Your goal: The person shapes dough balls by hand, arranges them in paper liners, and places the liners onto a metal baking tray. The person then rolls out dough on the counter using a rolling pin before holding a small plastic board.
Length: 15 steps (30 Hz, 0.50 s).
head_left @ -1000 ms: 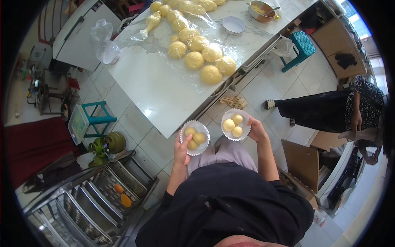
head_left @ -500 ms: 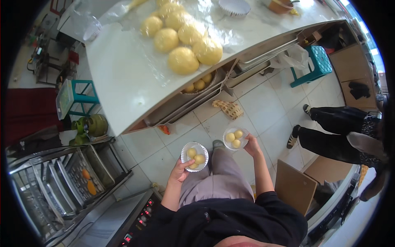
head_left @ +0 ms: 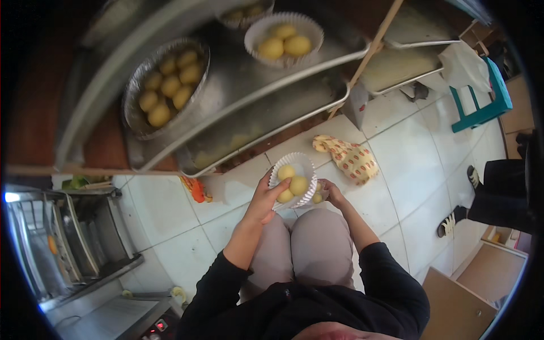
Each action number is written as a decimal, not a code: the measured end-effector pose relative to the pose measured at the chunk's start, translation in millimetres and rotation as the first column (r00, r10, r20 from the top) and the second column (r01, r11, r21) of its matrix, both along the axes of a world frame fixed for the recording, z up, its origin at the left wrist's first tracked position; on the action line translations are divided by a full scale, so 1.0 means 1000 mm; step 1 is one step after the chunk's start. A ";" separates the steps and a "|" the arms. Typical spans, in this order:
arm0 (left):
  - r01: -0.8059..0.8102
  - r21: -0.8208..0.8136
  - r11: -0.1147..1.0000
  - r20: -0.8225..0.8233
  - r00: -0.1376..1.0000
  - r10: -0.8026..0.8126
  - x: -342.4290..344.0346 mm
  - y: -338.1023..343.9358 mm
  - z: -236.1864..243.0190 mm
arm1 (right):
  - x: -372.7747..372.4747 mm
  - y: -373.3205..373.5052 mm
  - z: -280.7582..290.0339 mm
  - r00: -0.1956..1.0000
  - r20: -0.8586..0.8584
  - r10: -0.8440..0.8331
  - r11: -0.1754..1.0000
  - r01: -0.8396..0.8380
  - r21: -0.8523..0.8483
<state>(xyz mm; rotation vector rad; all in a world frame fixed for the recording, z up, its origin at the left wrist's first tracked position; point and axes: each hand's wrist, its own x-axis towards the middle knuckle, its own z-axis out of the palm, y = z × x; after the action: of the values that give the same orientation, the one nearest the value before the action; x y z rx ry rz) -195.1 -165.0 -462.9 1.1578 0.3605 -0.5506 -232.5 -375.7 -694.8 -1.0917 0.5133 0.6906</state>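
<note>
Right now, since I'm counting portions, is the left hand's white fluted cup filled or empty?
Not empty: three yellow balls sit inside the white fluted cup in the left hand.

Plain black top (head_left: 266, 309), black left sleeve (head_left: 218, 289) and right sleeve (head_left: 391, 280) ending partway along the forearms (head_left: 241, 245), bare left hand (head_left: 263, 203) and right hand (head_left: 333, 193), pale mauve-grey trousers (head_left: 323, 249)

Fluted white cup (head_left: 306, 164) tilting in front, cradling three smooth, pale-yellow balls (head_left: 298, 185); second cup (head_left: 324, 196) peeking out just behind, mostly hidden, carrying yellow balls (head_left: 317, 198) too.
</note>
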 end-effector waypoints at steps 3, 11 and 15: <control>0.078 -0.012 0.997 0.061 0.995 -0.077 -0.004 0.017 -0.010 | 0.004 -0.013 -0.038 0.823 0.329 0.463 0.728 -0.142 -0.671; -0.173 -0.274 0.946 0.016 0.983 0.185 -0.024 0.059 -0.020 | 0.093 0.040 0.148 0.941 0.328 0.079 0.934 -0.185 0.307; -0.142 -0.209 0.968 0.117 0.979 0.169 -0.030 0.049 -0.005 | 0.126 0.090 0.187 0.955 0.284 -0.084 0.878 -0.064 0.475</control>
<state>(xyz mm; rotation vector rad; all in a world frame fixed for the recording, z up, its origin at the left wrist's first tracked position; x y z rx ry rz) -224.6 -115.5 -467.6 0.9575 0.2716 -0.3598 -106.7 -285.6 -507.3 -0.7006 0.0735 0.5880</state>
